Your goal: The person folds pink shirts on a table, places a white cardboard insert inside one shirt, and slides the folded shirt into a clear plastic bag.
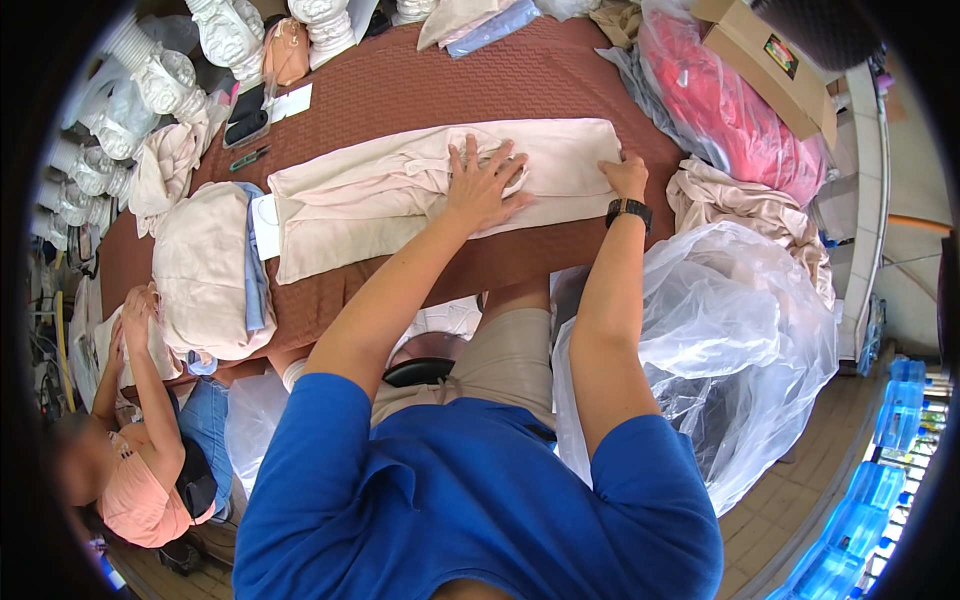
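Observation:
A long strip of cream cloth (370,185), perhaps a folded pair of trousers, lies across the brown-covered table (400,80). Fingers spread, my left hand (487,188) rests flat on its middle, where the cloth is bunched and creased. At the strip's right end, my right hand (627,178) has its fingers closed on the edge; the thumb side touches the cloth. The right part of the strip lies smoother than the left part.
A stack of folded cream and blue garments (205,270) stands on the left. Beside it a co-worker (150,440) handles cloth. White ornate columns (225,40) line the far left. Clear plastic bags (720,340), bagged red goods (710,110) and a cardboard box (770,65) are on the right.

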Demonstrator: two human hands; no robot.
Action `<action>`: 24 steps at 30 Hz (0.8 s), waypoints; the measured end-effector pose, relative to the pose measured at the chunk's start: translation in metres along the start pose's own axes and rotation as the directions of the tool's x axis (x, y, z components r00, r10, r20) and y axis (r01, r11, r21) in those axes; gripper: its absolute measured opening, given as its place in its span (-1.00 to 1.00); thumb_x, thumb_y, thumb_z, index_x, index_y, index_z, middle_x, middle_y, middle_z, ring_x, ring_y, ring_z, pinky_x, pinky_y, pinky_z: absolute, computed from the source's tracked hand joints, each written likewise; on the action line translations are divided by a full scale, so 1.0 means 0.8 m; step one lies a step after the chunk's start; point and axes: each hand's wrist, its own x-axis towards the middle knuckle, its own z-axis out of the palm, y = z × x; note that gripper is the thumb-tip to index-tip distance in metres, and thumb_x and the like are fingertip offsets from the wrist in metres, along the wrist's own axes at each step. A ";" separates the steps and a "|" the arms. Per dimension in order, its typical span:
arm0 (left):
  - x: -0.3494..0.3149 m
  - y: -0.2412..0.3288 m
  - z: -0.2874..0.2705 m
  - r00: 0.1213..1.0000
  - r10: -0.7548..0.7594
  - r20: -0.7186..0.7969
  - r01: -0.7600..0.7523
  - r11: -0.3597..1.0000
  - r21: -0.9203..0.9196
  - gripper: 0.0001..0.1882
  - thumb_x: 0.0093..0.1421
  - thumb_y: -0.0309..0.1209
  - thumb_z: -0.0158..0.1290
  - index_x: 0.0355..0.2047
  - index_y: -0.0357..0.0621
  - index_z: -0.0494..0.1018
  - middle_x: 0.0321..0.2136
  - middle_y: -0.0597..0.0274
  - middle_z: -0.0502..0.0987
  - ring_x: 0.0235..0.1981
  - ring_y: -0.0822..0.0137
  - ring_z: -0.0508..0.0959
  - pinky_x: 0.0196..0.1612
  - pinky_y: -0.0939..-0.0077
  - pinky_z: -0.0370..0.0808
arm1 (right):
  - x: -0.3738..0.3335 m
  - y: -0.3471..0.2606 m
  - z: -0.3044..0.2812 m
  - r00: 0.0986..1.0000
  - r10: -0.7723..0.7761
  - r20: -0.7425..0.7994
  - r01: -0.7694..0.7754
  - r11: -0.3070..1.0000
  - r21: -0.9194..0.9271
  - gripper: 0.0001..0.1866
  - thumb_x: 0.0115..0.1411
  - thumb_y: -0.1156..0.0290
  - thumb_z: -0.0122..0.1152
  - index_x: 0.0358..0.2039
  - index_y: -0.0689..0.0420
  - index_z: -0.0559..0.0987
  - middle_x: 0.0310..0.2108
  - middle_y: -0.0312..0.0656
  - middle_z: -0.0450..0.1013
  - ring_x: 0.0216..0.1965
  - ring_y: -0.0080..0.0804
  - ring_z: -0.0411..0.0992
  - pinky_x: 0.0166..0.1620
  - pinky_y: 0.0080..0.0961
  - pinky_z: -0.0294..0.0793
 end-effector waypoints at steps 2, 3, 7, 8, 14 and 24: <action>0.016 0.007 -0.014 1.000 0.006 -0.004 -0.006 1.000 0.006 -0.28 0.24 0.32 -0.24 0.33 0.39 0.19 0.40 0.33 0.04 0.38 -0.37 -0.15 0.29 -0.48 -0.19 | -0.004 -0.004 -0.002 0.999 -0.032 0.025 0.030 0.996 0.078 -0.39 -0.03 0.19 0.40 0.02 0.26 0.55 -0.01 0.13 0.50 0.07 -0.02 0.46 0.13 -0.27 0.42; 0.021 0.010 -0.020 1.000 0.011 -0.005 -0.011 1.000 0.008 -0.29 0.25 0.31 -0.25 0.34 0.41 0.16 0.40 0.33 0.04 0.38 -0.35 -0.16 0.29 -0.48 -0.18 | -0.008 -0.006 -0.005 0.998 -0.047 0.035 0.042 0.992 0.117 -0.39 -0.01 0.20 0.39 0.03 0.26 0.55 -0.01 0.14 0.50 0.07 -0.02 0.46 0.12 -0.28 0.42; 0.009 0.004 0.005 0.999 0.019 0.046 -0.018 1.000 -0.014 -0.31 0.28 0.27 -0.26 0.33 0.33 0.20 0.40 0.33 0.04 0.40 -0.26 -0.16 0.30 -0.46 -0.21 | -0.018 -0.027 -0.023 0.984 -0.154 0.089 0.135 0.973 0.190 -0.46 0.08 0.21 0.32 0.05 0.19 0.55 0.02 0.15 0.48 0.09 0.00 0.45 0.10 -0.24 0.42; 0.004 0.004 0.007 0.999 0.024 0.033 -0.024 1.000 -0.016 -0.32 0.29 0.26 -0.25 0.33 0.31 0.20 0.40 0.34 0.05 0.41 -0.21 -0.17 0.31 -0.46 -0.22 | -0.019 -0.035 -0.031 0.970 -0.200 0.141 0.167 0.962 0.214 -0.47 0.09 0.21 0.30 0.06 0.17 0.55 0.02 0.15 0.48 0.08 0.00 0.45 0.09 -0.25 0.42; 0.032 -0.010 -0.024 0.979 -0.198 -0.051 0.133 0.805 -0.578 -0.34 0.32 0.07 -0.11 0.30 -0.02 0.21 0.14 0.04 0.40 0.29 -0.06 0.21 0.28 -0.03 0.14 | -0.049 -0.101 -0.046 0.810 -0.416 0.413 0.231 0.874 0.428 -0.54 0.26 0.15 0.21 0.11 0.07 0.53 -0.12 -0.17 0.54 -0.20 -0.37 0.50 -0.09 -0.43 0.47; 0.025 -0.009 -0.020 0.960 -0.277 0.030 0.223 0.699 -0.680 -0.50 0.12 -0.40 0.21 0.07 -0.27 0.43 -0.15 -0.02 0.47 -0.24 0.14 0.55 -0.11 0.33 0.49 | -0.033 -0.098 -0.006 0.811 -0.101 0.576 -0.094 0.949 0.300 -0.58 0.17 0.20 0.29 0.04 0.00 0.58 -0.19 -0.20 0.50 -0.28 -0.42 0.50 -0.31 -0.42 0.56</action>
